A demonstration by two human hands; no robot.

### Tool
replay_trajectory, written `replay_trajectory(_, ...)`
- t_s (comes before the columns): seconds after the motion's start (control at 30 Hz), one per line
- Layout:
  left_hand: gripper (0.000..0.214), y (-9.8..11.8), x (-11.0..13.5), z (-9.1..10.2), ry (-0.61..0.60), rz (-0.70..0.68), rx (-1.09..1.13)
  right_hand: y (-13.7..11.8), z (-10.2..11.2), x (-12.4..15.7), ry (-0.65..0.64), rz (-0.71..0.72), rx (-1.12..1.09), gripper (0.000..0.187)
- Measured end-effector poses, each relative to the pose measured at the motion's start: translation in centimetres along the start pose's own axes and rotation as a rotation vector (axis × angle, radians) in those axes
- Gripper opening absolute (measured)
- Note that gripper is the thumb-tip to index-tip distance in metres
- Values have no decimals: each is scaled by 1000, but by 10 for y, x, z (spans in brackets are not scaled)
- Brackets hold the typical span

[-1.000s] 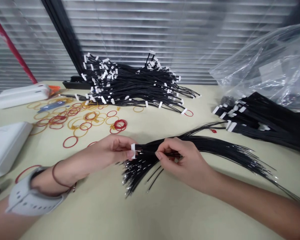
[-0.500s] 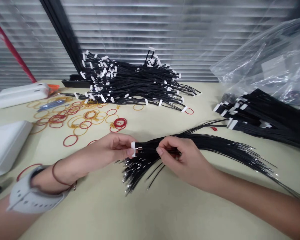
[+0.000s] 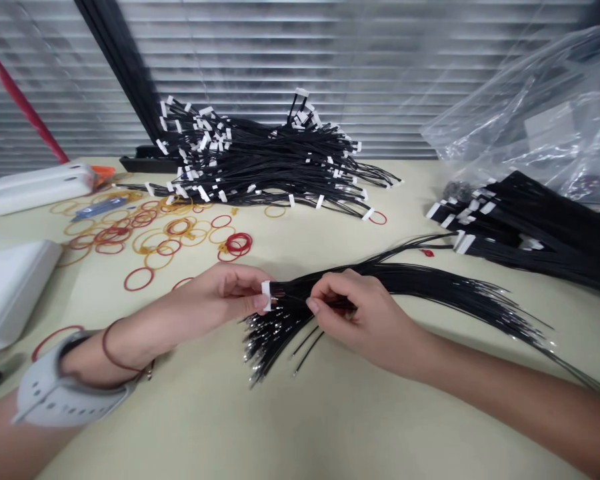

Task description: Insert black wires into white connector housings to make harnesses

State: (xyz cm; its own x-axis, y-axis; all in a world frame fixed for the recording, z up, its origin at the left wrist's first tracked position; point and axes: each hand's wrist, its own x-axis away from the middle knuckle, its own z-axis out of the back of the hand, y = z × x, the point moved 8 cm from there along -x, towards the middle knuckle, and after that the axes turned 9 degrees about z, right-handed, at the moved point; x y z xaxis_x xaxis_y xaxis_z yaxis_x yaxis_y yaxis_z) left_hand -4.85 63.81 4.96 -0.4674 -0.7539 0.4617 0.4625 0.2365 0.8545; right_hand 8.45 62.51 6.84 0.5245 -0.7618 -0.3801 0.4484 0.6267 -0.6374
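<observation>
Between the thumb and fingers of my left hand (image 3: 233,297) is a small white connector housing (image 3: 267,296), held upright. Black wires run from its right side. My right hand (image 3: 353,307) pinches a thin black wire (image 3: 295,298) just right of the housing, thumb against forefinger. Under both hands lies a fanned bundle of black wires (image 3: 420,279) with bare metal terminals at its ends. Some terminal ends (image 3: 260,350) spread out just below the housing. My right hand covers the middle of the bundle.
Behind lies a heap of black cables with white connectors (image 3: 270,157). At right are more black wire bundles (image 3: 540,227) and a clear plastic bag (image 3: 540,127). Red and yellow rubber bands (image 3: 180,230) are scattered at left, near two white cases (image 3: 20,287).
My right hand has shifted slightly left toward the housing, with the pinched wire. My left hand keeps its hold on the connector housing. The view has moved a little.
</observation>
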Motion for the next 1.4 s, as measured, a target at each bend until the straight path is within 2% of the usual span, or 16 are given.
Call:
replay_trajectory(0.17,10,3,0,0,-1,-26,23,0,1,-1,18,-4,-10,12)
replay_trajectory(0.5,9,-3,0,4,26,26,53,0,2,-1,20,-10,-29,9)
replay_trajectory(0.93,11,0,0,-1,-22,-6,13,-2,3,-2,45,12,-49,7)
replay_trajectory(1.4,9,-2,1,2,21,31,5,-4,4,-1,43,18,-69,7)
